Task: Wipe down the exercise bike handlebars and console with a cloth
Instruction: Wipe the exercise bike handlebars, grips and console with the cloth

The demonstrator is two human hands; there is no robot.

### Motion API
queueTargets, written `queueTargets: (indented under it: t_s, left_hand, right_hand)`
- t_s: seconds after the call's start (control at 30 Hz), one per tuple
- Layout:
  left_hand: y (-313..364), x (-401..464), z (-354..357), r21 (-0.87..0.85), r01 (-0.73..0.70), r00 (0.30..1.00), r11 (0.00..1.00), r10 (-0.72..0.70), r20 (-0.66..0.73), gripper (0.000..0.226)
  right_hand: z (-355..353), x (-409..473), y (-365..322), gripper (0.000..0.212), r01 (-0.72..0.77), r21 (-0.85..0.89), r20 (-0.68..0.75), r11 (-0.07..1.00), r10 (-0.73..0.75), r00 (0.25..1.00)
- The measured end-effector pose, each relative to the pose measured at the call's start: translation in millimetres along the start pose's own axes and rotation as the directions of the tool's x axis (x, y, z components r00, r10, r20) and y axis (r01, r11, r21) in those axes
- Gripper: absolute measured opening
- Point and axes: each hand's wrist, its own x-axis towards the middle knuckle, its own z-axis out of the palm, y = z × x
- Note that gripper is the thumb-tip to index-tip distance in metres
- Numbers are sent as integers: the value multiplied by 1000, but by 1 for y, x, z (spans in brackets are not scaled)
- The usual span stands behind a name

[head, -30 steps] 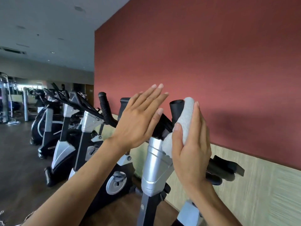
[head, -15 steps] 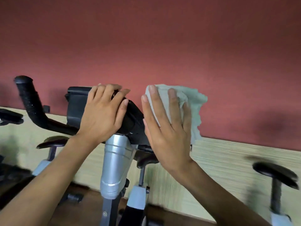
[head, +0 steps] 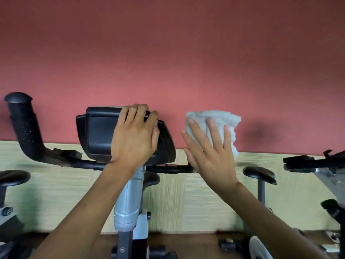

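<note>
- The exercise bike (head: pixel 128 208) stands in the middle, in front of a red wall (head: pixel 168 53) with a pale striped panel (head: pixel 186 199) below it. Its post is silver-grey and all upper parts are black.
- Two other bikes show only in part: one at the left edge (head: pixel 9 202) and one at the right edge (head: pixel 328 176). This makes three bikes in total.
- The handlebars (head: pixel 26 131) are a black bar passing under the console. The left end turns up into a thick grip with a rounded cap and small dots; the right end is hidden behind the cloth and the right hand.
- The console (head: pixel 99 133) is one black box with a dark screen, mounted on top of the post and leaning a little to the left.
- Two black saddles are visible behind, one behind the post (head: pixel 152 179) and one further right (head: pixel 259 174).
- The left hand (head: pixel 135 137) lies on the right part of the console, and its fingers curl over the top edge and hold it.
- The right hand (head: pixel 209 152) is flat with straight, spread fingers, and it presses the cloth against the right end of the handlebars.
- The cloth (head: pixel 220 120) is a single pale grey-white piece, crumpled, with a rough texture; it sticks out above and to the right of the fingers.
</note>
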Motion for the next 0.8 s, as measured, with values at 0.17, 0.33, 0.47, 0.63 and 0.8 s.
queueTargets:
  t_s: [0.17, 0.33, 0.47, 0.63, 0.8]
  left_hand:
    - [-2, 1, 3, -4, 29, 1000, 1000, -29, -3, 35]
    - [0, 0, 2, -22, 26, 999, 999, -26, -33, 36]
    - [1, -1, 1, -36, 25, 999, 999, -27, -36, 37]
    - [12, 5, -3, -71, 95, 995, 993, -96, -17, 38]
    - [70, 26, -28, -234, -100, 994, 967, 88, -63, 45]
  right_hand:
    - [-1, 10, -29, 55, -452, 322, 143, 832, 429, 892]
    - [-19, 23, -38, 65, -705, 632, 304, 322, 733, 608]
    - [-26, 23, -29, 57, -761, 635, 450, 136, 735, 507]
    - [-21, 19, -8, 59, -716, 648, 453, 261, 623, 638]
    - [-10, -19, -13, 66, -571, 657, 375, 492, 444, 814]
